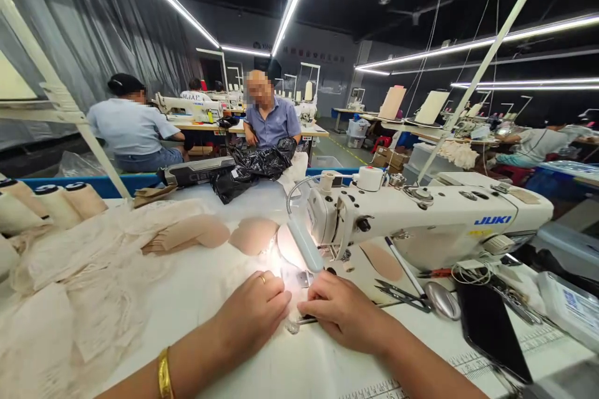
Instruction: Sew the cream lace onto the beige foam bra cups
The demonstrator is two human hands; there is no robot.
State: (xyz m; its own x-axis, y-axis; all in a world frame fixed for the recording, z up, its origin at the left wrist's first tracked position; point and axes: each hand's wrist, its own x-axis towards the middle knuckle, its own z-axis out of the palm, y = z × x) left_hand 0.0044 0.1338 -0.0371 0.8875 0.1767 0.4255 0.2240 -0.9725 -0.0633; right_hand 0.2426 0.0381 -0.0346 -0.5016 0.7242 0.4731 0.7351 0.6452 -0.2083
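My left hand rests on the sewing table just left of the needle area, fingers bent and thumb pressed against them. Opposite it, close to the needle, my right hand has its fingers curled and pinched. A strip of pale, thin fabric runs between my fingertips, washed out by glare. The white JUKI sewing machine stands over this spot, and a small lamp lights it. Beyond my left hand lie a beige rounded fabric piece and a stack of similar pieces.
Sheer cream fabric is heaped on the left, near thread cones. To the right lie black scissors, a silver oval object and a black phone. A black plastic bag lies ahead, before a seated co-worker.
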